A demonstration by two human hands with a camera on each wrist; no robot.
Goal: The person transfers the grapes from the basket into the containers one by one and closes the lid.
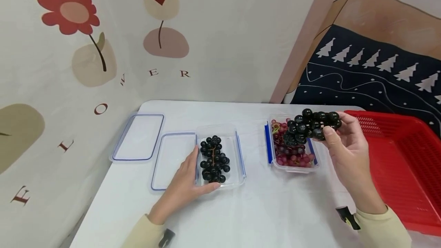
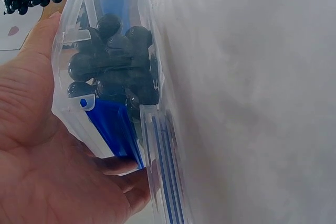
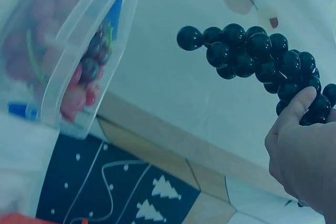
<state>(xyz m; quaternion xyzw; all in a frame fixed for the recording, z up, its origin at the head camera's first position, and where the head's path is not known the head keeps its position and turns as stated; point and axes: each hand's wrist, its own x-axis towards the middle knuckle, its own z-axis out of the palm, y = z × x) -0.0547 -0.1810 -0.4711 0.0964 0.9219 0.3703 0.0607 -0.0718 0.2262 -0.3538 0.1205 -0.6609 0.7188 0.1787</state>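
Observation:
My right hand point(image 1: 351, 150) pinches one end of a bunch of black grapes point(image 1: 301, 127), thumb on the near side. The bunch is raised and overlaps the clear container of red grapes point(image 1: 296, 170) in the head view; its free end stretches left in the right wrist view. My left hand point(image 1: 184, 177) lies against the near left corner of another clear plastic container point(image 1: 236, 179), fingers along its left wall and thumb along the front. Inside that container lies a second bunch of black grapes point(image 1: 213, 158). A blue latch point(image 2: 115, 132) hangs beside the left fingers.
Two clear lids with blue seals lie left of my left hand, the nearer lid point(image 1: 173, 163) beside the container and the farther lid point(image 1: 139, 137) behind it. A large red plastic basket point(image 1: 396, 171) stands at the right. The white table point(image 1: 268, 209) meets a printed wall covering behind.

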